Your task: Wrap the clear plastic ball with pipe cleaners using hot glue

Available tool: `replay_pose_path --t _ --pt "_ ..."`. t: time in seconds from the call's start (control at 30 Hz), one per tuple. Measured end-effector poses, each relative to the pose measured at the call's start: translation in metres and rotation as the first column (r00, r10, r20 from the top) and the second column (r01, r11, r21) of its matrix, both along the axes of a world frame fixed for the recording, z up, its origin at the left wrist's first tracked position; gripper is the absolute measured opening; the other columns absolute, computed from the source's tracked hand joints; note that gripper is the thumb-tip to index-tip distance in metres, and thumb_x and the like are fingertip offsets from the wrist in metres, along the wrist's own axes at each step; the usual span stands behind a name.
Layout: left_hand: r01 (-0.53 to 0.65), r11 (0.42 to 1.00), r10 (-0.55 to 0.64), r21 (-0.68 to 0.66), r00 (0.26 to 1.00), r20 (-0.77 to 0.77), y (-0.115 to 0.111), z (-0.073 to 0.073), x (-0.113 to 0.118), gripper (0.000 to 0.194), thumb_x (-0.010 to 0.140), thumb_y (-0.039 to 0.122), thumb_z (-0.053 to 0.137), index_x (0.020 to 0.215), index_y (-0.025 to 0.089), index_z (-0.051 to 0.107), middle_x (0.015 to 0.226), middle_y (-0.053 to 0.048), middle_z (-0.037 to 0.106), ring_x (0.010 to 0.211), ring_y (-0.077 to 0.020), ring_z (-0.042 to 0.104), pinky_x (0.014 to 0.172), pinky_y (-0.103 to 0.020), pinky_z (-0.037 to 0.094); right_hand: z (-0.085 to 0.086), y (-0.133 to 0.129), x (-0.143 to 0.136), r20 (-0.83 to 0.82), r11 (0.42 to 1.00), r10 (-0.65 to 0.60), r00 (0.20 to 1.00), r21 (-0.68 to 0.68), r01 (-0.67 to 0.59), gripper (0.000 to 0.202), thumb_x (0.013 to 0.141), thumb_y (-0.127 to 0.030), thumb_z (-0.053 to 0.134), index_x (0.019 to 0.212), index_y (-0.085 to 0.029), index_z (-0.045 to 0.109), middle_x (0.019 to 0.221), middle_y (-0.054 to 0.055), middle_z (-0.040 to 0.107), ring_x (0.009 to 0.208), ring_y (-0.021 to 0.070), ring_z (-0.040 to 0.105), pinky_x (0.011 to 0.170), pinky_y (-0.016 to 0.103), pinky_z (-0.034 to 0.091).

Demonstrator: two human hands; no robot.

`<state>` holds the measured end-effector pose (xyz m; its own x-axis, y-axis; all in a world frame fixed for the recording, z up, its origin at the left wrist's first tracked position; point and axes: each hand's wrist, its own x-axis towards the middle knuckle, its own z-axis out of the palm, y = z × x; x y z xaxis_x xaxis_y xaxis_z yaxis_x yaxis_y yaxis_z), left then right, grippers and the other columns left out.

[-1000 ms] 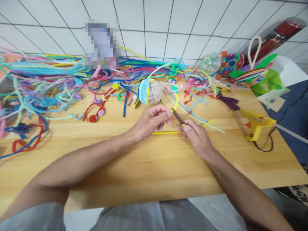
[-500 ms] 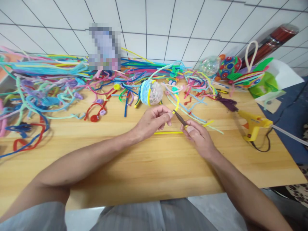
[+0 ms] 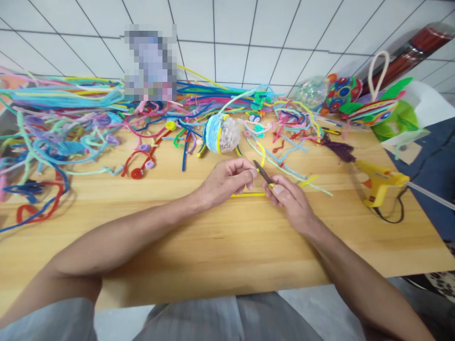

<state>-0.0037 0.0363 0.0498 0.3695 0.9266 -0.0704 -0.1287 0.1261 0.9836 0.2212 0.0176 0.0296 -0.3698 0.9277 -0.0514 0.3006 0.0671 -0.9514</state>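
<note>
Near the middle of the table, my left hand [image 3: 232, 180] pinches a short curved yellow pipe cleaner [image 3: 263, 155] between thumb and fingers. My right hand [image 3: 289, 196] is closed around dark-bladed scissors [image 3: 262, 171], whose tips lie beside the left fingertips and the yellow piece. Whether the blades touch the piece I cannot tell. Beyond the hands sits a clear ball [image 3: 222, 135], partly wrapped in blue and yellow pipe cleaners. A straight yellow pipe cleaner [image 3: 249, 194] lies on the table below the hands, its middle hidden by the right one.
Tangled pipe cleaners [image 3: 71, 132] cover the left and back of the table. At right are a yellow glue gun [image 3: 380, 182] with a cord, a decorated ball [image 3: 343, 94], a clear ball [image 3: 313, 92] and a purple tassel [image 3: 337, 148]. A tiled wall [image 3: 234, 28] stands behind.
The scissors' tips have shifted slightly up and left against the left fingertips. Both hands keep their grips, and the camera view has shifted a little.
</note>
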Motion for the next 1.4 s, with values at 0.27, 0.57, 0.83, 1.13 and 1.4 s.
replay_pose_path --t 0.27,0.57,0.83,1.13,1.4 --pt "0.031 0.998 -0.032 -0.046 0.999 -0.015 0.001 -0.004 0.002 0.018 0.084 0.031 0.075 0.087 0.016 0.065 0.064 0.003 0.067 0.047 -0.005 0.048 0.047 -0.018 0.037 -0.003 0.001 -0.002 -0.078 0.997 0.012 0.997 -0.078 -0.018 0.042 0.102 -0.062 0.054 0.104 -0.022 0.067 0.084 0.002 0.065 0.067 0.0151 0.053 0.057 0.028 0.042" --pt "0.037 0.998 -0.039 -0.054 0.999 -0.03 0.001 -0.004 0.004 0.013 0.083 0.028 0.071 0.086 0.016 0.066 0.065 0.002 0.068 0.048 -0.0049 0.048 0.047 -0.018 0.039 -0.01 0.0 0.0 -0.035 0.998 0.007 0.999 -0.067 -0.01 0.035 0.105 -0.055 0.051 0.101 -0.023 0.065 0.081 0.0 0.06 0.066 0.0148 0.05 0.058 0.028 0.04" --pt "0.048 0.996 -0.05 -0.069 0.998 -0.03 -0.003 -0.001 0.004 0.016 0.084 0.031 0.072 0.085 0.016 0.066 0.065 0.002 0.068 0.049 -0.0053 0.049 0.049 -0.018 0.039 -0.012 -0.008 -0.003 0.005 0.999 -0.04 0.999 0.012 0.04 0.046 0.104 -0.067 0.049 0.094 -0.024 0.063 0.075 -0.001 0.051 0.063 0.0158 0.042 0.055 0.03 0.034" --pt "0.045 0.998 -0.046 -0.047 0.999 0.0 -0.008 0.004 0.005 0.011 0.081 0.026 0.068 0.082 0.016 0.063 0.064 0.003 0.066 0.049 -0.0054 0.049 0.049 -0.018 0.038 -0.003 -0.01 -0.016 -0.202 0.979 -0.03 0.979 -0.203 -0.012 0.046 0.097 -0.069 0.056 0.086 -0.024 0.06 0.069 -0.003 0.048 0.054 0.013 0.038 0.046 0.028 0.029" --pt "0.07 0.996 -0.071 0.055 0.997 0.017 -0.011 0.007 0.003 0.012 0.089 0.022 0.064 0.079 0.016 0.063 0.068 0.0 0.069 0.056 -0.0065 0.057 0.053 -0.018 0.041 -0.003 0.003 -0.011 -0.375 0.9 0.015 0.927 -0.399 -0.177 0.04 0.09 -0.061 0.067 0.097 -0.023 0.061 0.079 0.001 0.061 0.059 0.0148 0.055 0.046 0.026 0.038"
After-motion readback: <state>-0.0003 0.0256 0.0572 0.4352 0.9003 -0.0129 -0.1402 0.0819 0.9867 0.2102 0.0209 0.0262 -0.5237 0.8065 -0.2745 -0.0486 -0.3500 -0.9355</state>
